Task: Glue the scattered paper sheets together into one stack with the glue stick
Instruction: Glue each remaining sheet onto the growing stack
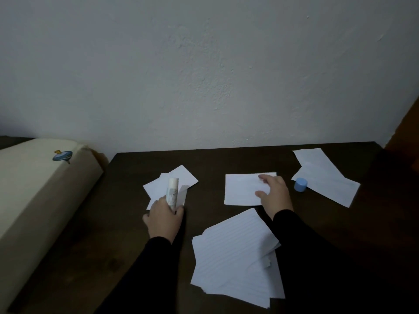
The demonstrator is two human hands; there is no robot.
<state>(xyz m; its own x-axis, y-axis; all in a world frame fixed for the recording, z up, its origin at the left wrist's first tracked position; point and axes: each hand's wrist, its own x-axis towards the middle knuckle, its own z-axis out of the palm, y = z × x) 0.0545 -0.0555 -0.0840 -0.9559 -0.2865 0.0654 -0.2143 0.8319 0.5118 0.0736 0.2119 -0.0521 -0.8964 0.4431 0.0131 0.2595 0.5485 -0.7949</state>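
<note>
Lined sheet stack (235,257) nearest, left hand (164,219) gripping uncapped glue stick (172,192), label unreadable, right hand (273,192) maybe pinching sheet (242,189)

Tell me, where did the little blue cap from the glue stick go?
The blue cap stands on the dark table, on the right side, touching the edge of the far-right paper sheets and just right of the right hand.
</note>
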